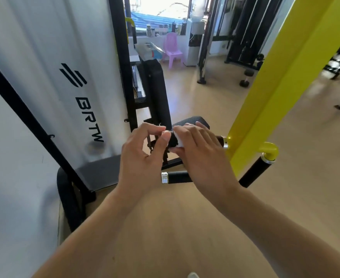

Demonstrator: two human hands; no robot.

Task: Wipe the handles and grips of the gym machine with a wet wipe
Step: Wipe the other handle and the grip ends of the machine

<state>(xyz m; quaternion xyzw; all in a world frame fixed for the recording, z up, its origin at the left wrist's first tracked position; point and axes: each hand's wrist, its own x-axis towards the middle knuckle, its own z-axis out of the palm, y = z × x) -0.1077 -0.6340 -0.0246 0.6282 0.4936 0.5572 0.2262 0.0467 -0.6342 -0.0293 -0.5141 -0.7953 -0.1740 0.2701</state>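
A black upper handle grip point(172, 140) sticks out leftward from the yellow machine arm point(269, 93). My right hand point(197, 145) is wrapped over this grip with a white wet wipe point(179, 141) pressed between its fingers and the rubber. My left hand point(145, 151) pinches the chrome end of the same grip with thumb and fingertips. Below my hands runs a second black grip point(178, 177) with a chrome cap at its left end. A third black grip point(255, 173) slants down from a yellow elbow point(269, 152) at the right.
The white BRTW weight-stack cover point(50, 77) and its black frame stand close on the left. A black seat pad point(193, 122) lies behind my hands. Farther off are a pink plastic chair point(173, 50), a water dispenser point(195, 37) and dumbbells point(246, 77) on the wood floor.
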